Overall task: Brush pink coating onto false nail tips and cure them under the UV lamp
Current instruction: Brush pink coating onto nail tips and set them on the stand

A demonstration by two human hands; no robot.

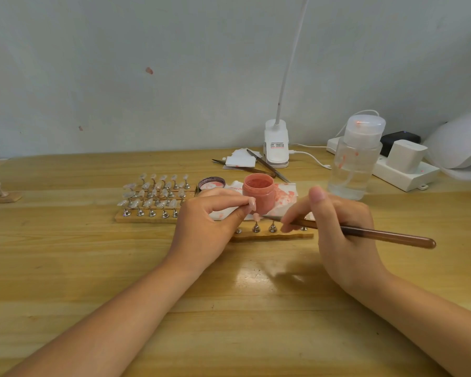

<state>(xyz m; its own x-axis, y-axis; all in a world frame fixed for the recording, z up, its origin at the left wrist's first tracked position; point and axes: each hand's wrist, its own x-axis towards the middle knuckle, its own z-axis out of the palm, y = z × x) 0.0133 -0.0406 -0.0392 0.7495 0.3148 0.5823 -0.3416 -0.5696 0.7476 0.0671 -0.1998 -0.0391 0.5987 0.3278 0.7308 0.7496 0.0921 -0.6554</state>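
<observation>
Pink coat going onto one nail tip, steadied close to the jar.

Uncoated tips wait on the wooden rack at left; the left hand pinches a nail tip beside the open pink jar, seemingly to steady it; the right hand grips the brush, bristles at that tip; the UV lamp sits far right, within reach for curing.

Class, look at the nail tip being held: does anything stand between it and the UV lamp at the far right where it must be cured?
Yes. The right hand with its brush and the clear pump bottle lie between the nail tip and the UV lamp.
</observation>
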